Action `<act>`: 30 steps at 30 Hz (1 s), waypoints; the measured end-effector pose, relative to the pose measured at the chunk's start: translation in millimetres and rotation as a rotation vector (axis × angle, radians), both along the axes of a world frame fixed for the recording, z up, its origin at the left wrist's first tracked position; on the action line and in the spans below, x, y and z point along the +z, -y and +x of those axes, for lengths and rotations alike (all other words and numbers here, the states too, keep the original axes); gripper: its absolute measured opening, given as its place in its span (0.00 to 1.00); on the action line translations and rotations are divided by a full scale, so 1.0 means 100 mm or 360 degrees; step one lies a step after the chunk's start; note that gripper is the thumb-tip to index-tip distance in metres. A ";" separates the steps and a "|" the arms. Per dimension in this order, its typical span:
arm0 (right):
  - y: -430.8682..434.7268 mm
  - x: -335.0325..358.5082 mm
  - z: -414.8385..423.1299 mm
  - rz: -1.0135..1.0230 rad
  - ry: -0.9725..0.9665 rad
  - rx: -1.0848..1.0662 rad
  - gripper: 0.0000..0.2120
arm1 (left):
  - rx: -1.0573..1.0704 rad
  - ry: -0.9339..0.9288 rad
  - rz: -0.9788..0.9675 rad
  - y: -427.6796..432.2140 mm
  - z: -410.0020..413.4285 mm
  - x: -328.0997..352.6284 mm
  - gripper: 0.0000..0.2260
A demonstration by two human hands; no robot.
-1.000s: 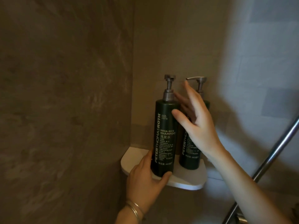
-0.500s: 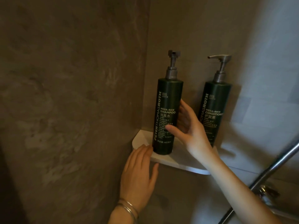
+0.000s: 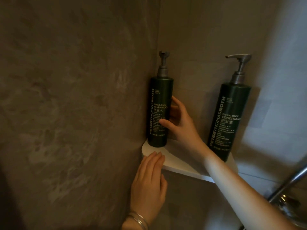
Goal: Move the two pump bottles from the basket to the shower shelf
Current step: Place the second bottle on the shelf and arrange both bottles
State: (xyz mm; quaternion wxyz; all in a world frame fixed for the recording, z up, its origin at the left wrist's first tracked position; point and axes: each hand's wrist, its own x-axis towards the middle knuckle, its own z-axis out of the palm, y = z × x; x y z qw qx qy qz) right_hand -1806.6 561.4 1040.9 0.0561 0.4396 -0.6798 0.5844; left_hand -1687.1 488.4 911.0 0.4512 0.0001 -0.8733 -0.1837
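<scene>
Two dark green pump bottles stand upright on the white corner shower shelf (image 3: 182, 165). The shampoo bottle (image 3: 160, 103) is at the left, close to the wall corner. The conditioner bottle (image 3: 230, 117) is at the right end, a clear gap apart. My right hand (image 3: 181, 123) wraps the right side of the shampoo bottle, thumb across its front label. My left hand (image 3: 148, 183) is flat with fingers together, fingertips touching the shelf's front edge below the shampoo bottle; it holds nothing. No basket is in view.
Brown stone-look walls meet in the corner behind the shelf. A lighter tiled wall is at the right. A chrome rail (image 3: 289, 181) and a fitting (image 3: 287, 205) slant across the lower right, below the shelf.
My left hand has let go of the shampoo bottle's base and dropped to the shelf edge. My right hand slid down onto the shampoo bottle, which now stands nearer the corner, apart from the conditioner.
</scene>
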 end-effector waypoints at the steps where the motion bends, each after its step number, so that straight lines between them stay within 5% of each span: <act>1: 0.02 0.00 0.00 0.0000 0.0001 0.0003 0.36 | 0.0000 0.0004 0.0002 0.00 0.00 0.00 0.21; 20: -0.08 0.06 0.02 -0.0013 -0.0015 -0.0070 0.39 | -0.0075 0.0072 -0.0043 0.07 -0.01 0.05 0.20; 30: -0.96 0.60 0.35 -0.0345 -0.0577 -0.0257 0.18 | -0.0133 0.0086 0.0025 -0.33 -0.22 0.51 0.22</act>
